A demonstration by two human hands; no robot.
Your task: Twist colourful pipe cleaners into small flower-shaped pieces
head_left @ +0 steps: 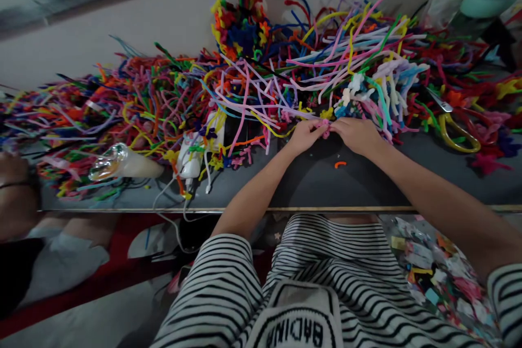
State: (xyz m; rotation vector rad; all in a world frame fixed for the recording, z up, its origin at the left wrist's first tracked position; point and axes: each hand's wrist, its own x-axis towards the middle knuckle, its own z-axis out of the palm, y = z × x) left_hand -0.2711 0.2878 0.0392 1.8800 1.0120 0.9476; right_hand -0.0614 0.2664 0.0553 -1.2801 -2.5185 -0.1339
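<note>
Between my two hands, over the dark table [310, 190], is a small pink pipe-cleaner piece [325, 126]. My left hand [305, 135] pinches it from the left with thumb and finger. From the right, my right hand [354, 133] closes its fingertips on the same piece. Just behind the hands lie pink and lilac pipe cleaners [261, 95] and a bundle of white, blue and lilac ones [393, 84]. A short orange bit [340, 164] rests on the table in front of my right hand.
Yellow-handled scissors [459, 136] lie at the right. To the left are a white charger [189, 159] with cables and a clear bottle [126, 163]. Pipe cleaners heap along the wall. Another person's arm [16, 196] is at the far left. Scraps [444, 272] lie below the table.
</note>
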